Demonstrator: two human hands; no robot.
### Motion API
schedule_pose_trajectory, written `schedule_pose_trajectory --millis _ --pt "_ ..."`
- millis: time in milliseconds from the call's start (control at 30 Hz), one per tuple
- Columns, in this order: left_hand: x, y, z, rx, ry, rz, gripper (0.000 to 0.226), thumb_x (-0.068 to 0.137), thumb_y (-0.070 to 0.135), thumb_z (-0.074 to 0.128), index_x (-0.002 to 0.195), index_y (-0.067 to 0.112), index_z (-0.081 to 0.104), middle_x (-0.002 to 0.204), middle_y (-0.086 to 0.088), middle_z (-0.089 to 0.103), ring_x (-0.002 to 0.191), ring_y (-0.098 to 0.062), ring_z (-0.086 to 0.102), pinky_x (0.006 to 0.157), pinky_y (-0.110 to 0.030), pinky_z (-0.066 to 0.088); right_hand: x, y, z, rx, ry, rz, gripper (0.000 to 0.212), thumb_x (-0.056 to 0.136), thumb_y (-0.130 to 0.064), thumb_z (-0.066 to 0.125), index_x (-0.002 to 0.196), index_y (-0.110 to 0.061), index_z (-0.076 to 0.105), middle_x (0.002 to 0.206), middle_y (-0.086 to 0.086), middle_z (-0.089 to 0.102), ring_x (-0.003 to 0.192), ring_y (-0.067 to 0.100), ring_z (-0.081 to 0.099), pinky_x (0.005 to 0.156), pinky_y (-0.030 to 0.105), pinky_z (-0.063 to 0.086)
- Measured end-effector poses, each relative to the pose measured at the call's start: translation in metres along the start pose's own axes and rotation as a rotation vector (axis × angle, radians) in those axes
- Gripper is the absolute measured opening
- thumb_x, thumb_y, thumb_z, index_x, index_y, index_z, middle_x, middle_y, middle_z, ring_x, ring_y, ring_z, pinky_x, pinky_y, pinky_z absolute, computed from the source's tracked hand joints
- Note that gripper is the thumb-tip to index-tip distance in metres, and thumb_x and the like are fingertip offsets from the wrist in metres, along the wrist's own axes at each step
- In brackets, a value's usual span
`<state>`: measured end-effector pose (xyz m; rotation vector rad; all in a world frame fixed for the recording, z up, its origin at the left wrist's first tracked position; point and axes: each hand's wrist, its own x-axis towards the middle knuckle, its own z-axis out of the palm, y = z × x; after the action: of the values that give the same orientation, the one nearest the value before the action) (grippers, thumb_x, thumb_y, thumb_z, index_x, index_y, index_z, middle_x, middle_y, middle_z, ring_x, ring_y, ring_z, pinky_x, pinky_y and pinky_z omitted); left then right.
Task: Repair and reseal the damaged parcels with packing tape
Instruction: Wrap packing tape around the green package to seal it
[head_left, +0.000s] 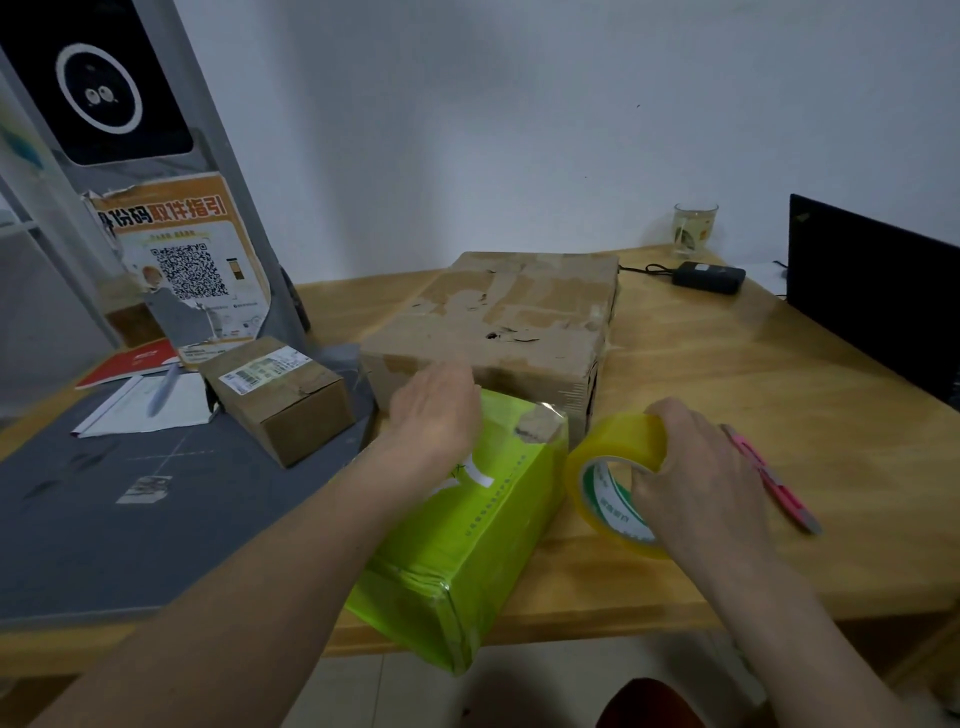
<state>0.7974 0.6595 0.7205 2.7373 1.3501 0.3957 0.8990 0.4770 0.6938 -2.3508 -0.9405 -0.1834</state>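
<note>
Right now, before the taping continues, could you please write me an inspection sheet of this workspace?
Surface: wooden table; grey mat covers its left part.
Job's things: green parcel, torn at its far corner, overhangs the near edge; large worn carton behind it; small brown box on the mat; yellow tape roll beside the green parcel.
Clutter: pink cutter, glass cup, red booklet, papers with a pen.
Grippers: left hand flat over the green parcel; right hand grips the tape roll.
Cables: black adapter with a cable behind the large carton.
Surroundings: white wall, black laptop, grey stand with a QR poster.
</note>
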Motion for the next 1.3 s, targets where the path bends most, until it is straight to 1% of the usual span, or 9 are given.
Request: schedule_pose_trajectory --millis 167,333,533,700,800,867,967,1133,1300 --pt "0.001 -0.009 0.003 0.117 0.107 -0.011 0.041 0.098 0.026 0.046 0.135 0.013 0.034 0.134 -0.013 0.036 0.122 -0.034 0.037 0.089 -0.042 0.039 0.0 -0.001 0.004 -0.006 -0.033 0.0 0.024 0.083 -0.02 0.064 0.095 -0.021 0.043 0.082 -0.002 0.049 0.074 0.021 0.048 0.058 0.034 0.039" --pt "-0.004 -0.021 -0.009 0.124 0.097 0.005 0.041 0.097 0.007 0.038 0.139 0.008 0.035 0.147 -0.014 0.032 0.132 -0.032 0.033 0.104 -0.04 0.032 -0.002 -0.004 0.009 -0.02 -0.055 -0.008 0.025 0.084 -0.017 0.063 0.097 -0.022 0.042 0.083 -0.003 0.045 0.073 0.022 0.043 0.059 0.034 0.036" --pt "-0.044 0.013 0.0 0.144 -0.437 0.469 0.091 0.095 0.066 0.029 0.154 0.011 -0.013 0.16 -0.001 -0.024 0.147 -0.016 -0.024 0.122 -0.036 -0.007 -0.001 -0.004 0.01 -0.019 -0.066 -0.006 0.03 0.084 -0.03 0.067 0.097 -0.022 0.042 0.086 -0.003 0.044 0.074 0.02 0.041 0.06 0.032 0.034" --pt "-0.045 0.021 0.0 0.124 -0.463 0.649 0.08 0.095 0.01 0.041 0.153 0.011 -0.014 0.16 -0.003 -0.026 0.145 -0.013 -0.026 0.119 -0.027 -0.013 0.0 -0.006 0.011 -0.038 -0.045 -0.007 0.028 0.083 -0.024 0.067 0.098 -0.021 0.044 0.086 -0.003 0.047 0.075 0.019 0.045 0.06 0.031 0.037" --pt "-0.048 0.022 0.003 0.053 -0.462 0.717 0.083 0.091 -0.002 0.041 0.154 0.012 -0.011 0.161 0.0 -0.023 0.146 -0.009 -0.023 0.118 -0.022 -0.012 0.001 -0.006 0.012 -0.035 -0.035 -0.015 0.029 0.082 -0.024 0.068 0.097 -0.021 0.044 0.086 -0.002 0.049 0.076 0.021 0.049 0.059 0.032 0.04" --pt "-0.047 0.016 0.004 0.016 -0.462 0.673 0.082 0.094 0.003 0.042 0.153 0.014 -0.015 0.161 0.002 -0.023 0.146 -0.007 -0.023 0.119 -0.022 -0.011 0.001 -0.005 0.015 -0.029 -0.045 -0.02 0.029 0.083 -0.025 0.067 0.098 -0.02 0.043 0.086 -0.001 0.05 0.076 0.021 0.048 0.059 0.032 0.038" --pt "-0.046 0.01 0.003 0.076 -0.464 0.545 0.082 0.101 0.037 0.042 0.152 0.014 -0.018 0.16 0.001 -0.027 0.145 -0.008 -0.025 0.12 -0.026 -0.011 0.001 -0.001 0.018 -0.02 -0.042 -0.016 0.029 0.083 -0.024 0.067 0.098 -0.022 0.042 0.083 -0.002 0.048 0.073 0.021 0.045 0.057 0.032 0.033" --pt "-0.042 -0.001 -0.004 0.126 -0.473 0.335 0.102 0.089 0.073 0.033 0.152 0.013 -0.019 0.158 -0.003 -0.029 0.146 -0.016 -0.026 0.122 -0.036 -0.008 0.0 0.002 0.013 0.01 -0.052 -0.027 0.03 0.083 -0.024 0.067 0.099 -0.023 0.041 0.084 -0.001 0.048 0.077 0.023 0.048 0.061 0.033 0.035" --pt "-0.026 -0.007 -0.012 0.154 -0.523 0.034 0.119 0.068 0.091 0.041 0.152 0.031 -0.018 0.159 -0.009 -0.027 0.147 -0.031 -0.023 0.115 -0.066 -0.002 -0.001 -0.001 0.014 0.038 -0.084 -0.026 0.028 0.085 -0.028 0.064 0.099 -0.02 0.041 0.087 -0.001 0.045 0.087 0.03 0.054 0.063 0.034 0.036"
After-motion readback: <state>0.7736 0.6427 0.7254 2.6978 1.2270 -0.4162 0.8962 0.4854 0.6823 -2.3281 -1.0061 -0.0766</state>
